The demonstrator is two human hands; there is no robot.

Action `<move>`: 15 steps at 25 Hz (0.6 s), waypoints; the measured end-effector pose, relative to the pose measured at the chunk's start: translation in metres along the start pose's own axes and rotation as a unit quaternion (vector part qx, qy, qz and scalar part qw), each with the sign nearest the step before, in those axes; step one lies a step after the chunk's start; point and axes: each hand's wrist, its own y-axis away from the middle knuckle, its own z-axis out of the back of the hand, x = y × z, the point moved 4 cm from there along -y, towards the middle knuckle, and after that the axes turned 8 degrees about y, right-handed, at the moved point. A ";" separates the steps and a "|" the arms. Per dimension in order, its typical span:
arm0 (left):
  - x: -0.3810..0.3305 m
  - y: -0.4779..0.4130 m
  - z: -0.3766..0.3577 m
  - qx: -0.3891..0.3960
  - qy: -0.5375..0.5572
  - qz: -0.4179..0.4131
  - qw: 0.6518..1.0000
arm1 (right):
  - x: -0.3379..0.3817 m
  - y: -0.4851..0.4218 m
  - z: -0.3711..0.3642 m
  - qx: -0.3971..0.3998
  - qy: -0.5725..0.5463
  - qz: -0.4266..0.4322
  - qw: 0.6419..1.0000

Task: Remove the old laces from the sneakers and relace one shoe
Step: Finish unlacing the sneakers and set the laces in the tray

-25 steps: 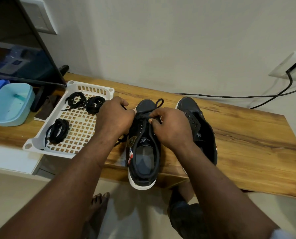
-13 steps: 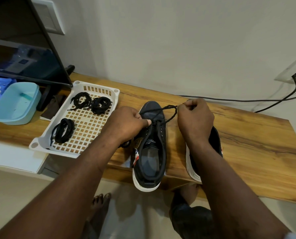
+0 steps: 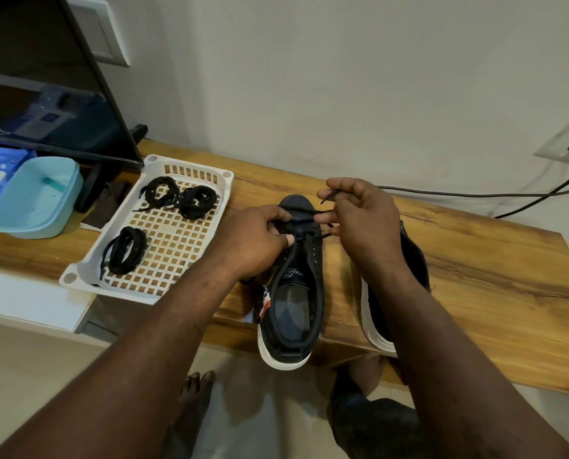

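A black sneaker (image 3: pixel 293 293) with a white sole stands on the wooden table (image 3: pixel 475 279), heel toward me and over the front edge. A black lace (image 3: pixel 304 212) runs across its toe end. My left hand (image 3: pixel 260 240) grips the shoe's left side at the eyelets and pinches the lace there. My right hand (image 3: pixel 362 220) pinches the lace's free tip above the toe. The second sneaker (image 3: pixel 409 270) lies to the right, mostly hidden behind my right forearm.
A white perforated tray (image 3: pixel 157 260) on the left holds three coiled black laces (image 3: pixel 124 250). A light blue tub (image 3: pixel 35 197) and a TV screen (image 3: pixel 45 77) stand further left. A black cable (image 3: pixel 475 195) runs along the table's back to a wall socket.
My right hand has come back left from over the second shoe to the first shoe's toe, with the lace tip in its fingers. The left hand stays on the shoe.
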 end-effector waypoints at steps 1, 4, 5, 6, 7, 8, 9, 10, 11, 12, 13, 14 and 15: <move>0.001 0.001 -0.001 -0.001 0.000 0.009 1.000 | 0.000 0.001 0.000 -0.012 0.049 0.024 0.998; 0.003 0.003 -0.002 0.016 0.033 0.047 0.998 | 0.004 0.002 0.001 -0.032 0.148 0.079 0.985; 0.003 0.005 -0.003 0.026 0.053 0.062 0.996 | 0.004 0.001 0.000 -0.030 0.189 0.091 0.977; 0.003 0.005 -0.002 0.029 0.071 0.074 0.994 | 0.003 0.000 -0.003 -0.020 0.219 0.100 0.970; 0.003 0.006 0.000 0.025 0.081 0.083 0.993 | 0.001 -0.001 -0.006 -0.003 0.230 0.108 0.967; 0.004 0.006 0.003 0.016 0.079 0.083 0.993 | 0.000 0.000 -0.010 0.020 0.222 0.113 0.968; 0.003 0.007 0.005 0.006 0.070 0.078 0.994 | -0.001 0.001 -0.013 0.043 0.201 0.111 0.972; 0.003 0.008 0.007 -0.004 0.063 0.074 0.995 | -0.003 0.002 -0.015 0.061 0.184 0.106 0.975; 0.004 0.008 0.007 -0.009 0.065 0.076 0.995 | -0.004 0.003 -0.016 0.074 0.178 0.099 0.976; 0.005 0.008 0.007 -0.009 0.076 0.084 0.994 | -0.005 0.003 -0.017 0.083 0.187 0.094 0.974; 0.007 0.007 0.007 -0.007 0.093 0.097 0.991 | -0.007 0.003 -0.018 0.086 0.204 0.091 0.971; 0.009 0.007 0.007 -0.006 0.111 0.111 0.988 | -0.008 0.002 -0.018 0.085 0.225 0.091 0.966; 0.011 0.006 0.007 -0.005 0.125 0.120 0.985 | -0.009 0.002 -0.019 0.087 0.251 0.092 0.960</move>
